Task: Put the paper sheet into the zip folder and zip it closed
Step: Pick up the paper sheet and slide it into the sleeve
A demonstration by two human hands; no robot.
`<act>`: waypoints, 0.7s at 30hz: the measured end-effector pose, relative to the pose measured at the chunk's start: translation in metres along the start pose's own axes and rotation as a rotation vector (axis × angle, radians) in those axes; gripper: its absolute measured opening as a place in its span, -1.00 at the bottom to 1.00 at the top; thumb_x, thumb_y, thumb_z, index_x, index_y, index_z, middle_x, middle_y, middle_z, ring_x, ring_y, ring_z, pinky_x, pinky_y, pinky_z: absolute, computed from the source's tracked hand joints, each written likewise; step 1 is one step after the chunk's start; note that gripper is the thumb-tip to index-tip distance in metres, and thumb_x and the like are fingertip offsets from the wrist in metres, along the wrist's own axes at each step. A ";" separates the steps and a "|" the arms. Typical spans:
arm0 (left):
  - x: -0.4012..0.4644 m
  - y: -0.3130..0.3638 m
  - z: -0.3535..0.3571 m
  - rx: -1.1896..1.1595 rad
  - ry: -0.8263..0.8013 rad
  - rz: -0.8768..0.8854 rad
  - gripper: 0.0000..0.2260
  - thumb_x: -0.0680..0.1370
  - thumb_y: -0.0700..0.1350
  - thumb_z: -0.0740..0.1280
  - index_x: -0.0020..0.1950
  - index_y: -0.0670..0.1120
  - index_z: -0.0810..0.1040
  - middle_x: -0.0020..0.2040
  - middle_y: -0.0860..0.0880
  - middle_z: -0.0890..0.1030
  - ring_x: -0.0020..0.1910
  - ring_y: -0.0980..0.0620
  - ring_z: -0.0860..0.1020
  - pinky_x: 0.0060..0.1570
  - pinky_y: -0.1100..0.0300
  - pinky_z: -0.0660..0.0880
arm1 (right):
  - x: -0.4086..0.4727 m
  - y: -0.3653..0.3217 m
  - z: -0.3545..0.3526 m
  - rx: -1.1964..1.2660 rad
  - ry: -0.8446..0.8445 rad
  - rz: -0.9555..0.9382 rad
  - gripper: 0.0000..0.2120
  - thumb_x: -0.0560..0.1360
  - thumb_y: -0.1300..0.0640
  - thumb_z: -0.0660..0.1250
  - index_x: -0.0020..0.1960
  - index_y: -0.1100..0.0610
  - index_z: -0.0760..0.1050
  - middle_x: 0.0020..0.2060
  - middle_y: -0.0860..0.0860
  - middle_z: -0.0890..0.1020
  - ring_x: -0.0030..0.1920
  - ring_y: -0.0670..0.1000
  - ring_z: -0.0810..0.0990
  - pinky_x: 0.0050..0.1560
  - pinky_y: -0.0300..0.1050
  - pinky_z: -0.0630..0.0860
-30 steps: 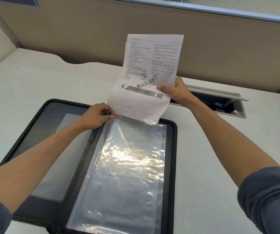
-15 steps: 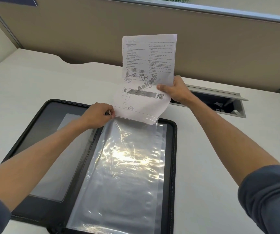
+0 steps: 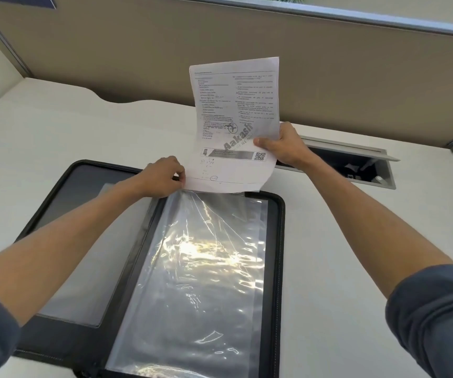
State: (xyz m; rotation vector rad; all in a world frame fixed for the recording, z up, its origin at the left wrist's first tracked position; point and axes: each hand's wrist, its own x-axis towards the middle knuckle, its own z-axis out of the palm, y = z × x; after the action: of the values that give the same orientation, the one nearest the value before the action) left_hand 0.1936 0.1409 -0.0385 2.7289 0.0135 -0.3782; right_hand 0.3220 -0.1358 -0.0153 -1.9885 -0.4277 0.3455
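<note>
A black zip folder (image 3: 279, 241) lies open and flat on the desk. A shiny clear plastic sleeve (image 3: 206, 268) covers its right half. My right hand (image 3: 282, 148) grips the right edge of a printed paper sheet (image 3: 236, 118), which stands nearly upright with its bottom edge at the sleeve's top opening. My left hand (image 3: 162, 177) pinches the sleeve's top edge at the left, right beside the sheet's lower left corner. The folder's left half shows a grey pocket (image 3: 83, 241), partly hidden by my left forearm.
The white desk (image 3: 56, 137) ends at a beige partition wall (image 3: 329, 64) behind. An open cable tray (image 3: 356, 165) is sunk into the desk behind my right hand. The desk edge at the far left has a curved cut-out (image 3: 116, 98).
The sheet has swung from a rightward tilt to nearly upright and shifted slightly left, its bottom edge staying at the sleeve's mouth. My left hand stays pinched on the sleeve's top edge.
</note>
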 end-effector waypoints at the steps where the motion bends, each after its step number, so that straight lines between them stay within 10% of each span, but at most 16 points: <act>1: 0.000 0.002 0.001 0.026 0.016 0.008 -0.91 0.50 -0.20 0.30 -0.11 -0.08 0.60 0.06 -0.05 0.49 -0.01 -0.04 0.49 0.14 -0.04 0.44 | 0.000 0.000 0.001 0.003 -0.003 0.001 -0.71 0.52 0.28 0.36 0.24 0.25 0.56 0.13 0.11 0.66 0.11 0.08 0.66 0.17 0.12 0.58; 21: -0.018 0.048 0.021 -0.265 -0.036 0.183 -0.73 0.38 0.00 0.37 0.02 -0.08 0.59 -0.05 0.04 0.59 0.03 0.03 0.53 0.15 0.06 0.41 | 0.004 -0.010 0.016 -0.058 0.013 -0.025 -0.75 0.52 0.25 0.34 0.18 0.24 0.60 0.08 0.11 0.68 0.09 0.10 0.65 0.14 0.12 0.58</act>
State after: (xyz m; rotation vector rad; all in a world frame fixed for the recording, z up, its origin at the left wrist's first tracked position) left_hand 0.1732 0.0895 -0.0348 2.4381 -0.1811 -0.3458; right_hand 0.3180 -0.1176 -0.0136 -2.0388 -0.4581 0.3073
